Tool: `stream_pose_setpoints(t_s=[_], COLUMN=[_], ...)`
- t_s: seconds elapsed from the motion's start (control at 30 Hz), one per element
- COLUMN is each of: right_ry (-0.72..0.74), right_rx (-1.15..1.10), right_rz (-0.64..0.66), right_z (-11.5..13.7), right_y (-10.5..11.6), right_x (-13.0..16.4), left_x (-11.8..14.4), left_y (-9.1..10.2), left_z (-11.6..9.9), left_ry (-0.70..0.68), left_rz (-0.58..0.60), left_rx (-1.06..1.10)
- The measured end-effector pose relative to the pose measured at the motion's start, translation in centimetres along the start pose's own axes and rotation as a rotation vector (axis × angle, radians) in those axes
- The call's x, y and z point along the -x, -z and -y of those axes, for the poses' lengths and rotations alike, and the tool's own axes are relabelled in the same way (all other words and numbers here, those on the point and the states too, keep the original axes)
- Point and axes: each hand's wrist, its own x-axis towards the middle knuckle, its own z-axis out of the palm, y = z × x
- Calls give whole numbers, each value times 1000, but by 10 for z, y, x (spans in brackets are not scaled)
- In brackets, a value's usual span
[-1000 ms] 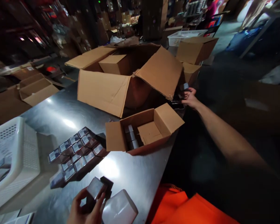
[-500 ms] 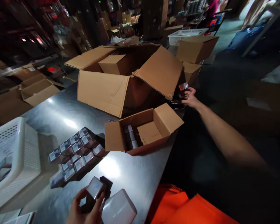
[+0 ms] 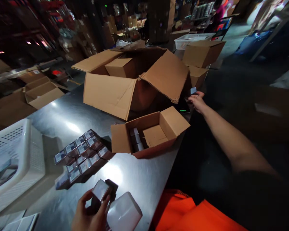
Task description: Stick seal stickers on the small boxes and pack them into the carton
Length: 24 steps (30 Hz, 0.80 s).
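Small glossy silver-topped square carton (image 3: 100,190) | gripped in left hand (image 3: 89,214), over shiny grey metal table (image 3: 146,179) | small blue-grey box (image 3: 193,90) pinched in right hand (image 3: 198,102) | both probably light, stiff, slick, dent-prone | hold: opposite side walls

Grouped boxes (image 3: 83,148) left of small carton (image 3: 155,135)

A small box (image 3: 100,190), its upper face pale and shiny and its sides dark, is held between thumb and fingers of the left hand (image 3: 88,219) at the metal table (image 3: 139,173). A second small box (image 3: 193,90) – pale bluish on the face that shows – is pinched in the right hand (image 3: 197,102), near the big open carton's flap (image 3: 167,75).
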Motion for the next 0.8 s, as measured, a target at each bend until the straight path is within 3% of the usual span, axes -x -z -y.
stream_pose_setpoints(t_s=[0.37, 0.8], right_ry=[-61, -36], right_rx=[32, 47], right_rz=[236, 279], right_z=[4, 3], right_y=[14, 18], right_x=[9, 10], left_x=[7, 7], left_y=[3, 1], left_z=[-6, -2], left_ry=[-11, -29], left_rz=[26, 23], left_rx=[98, 96])
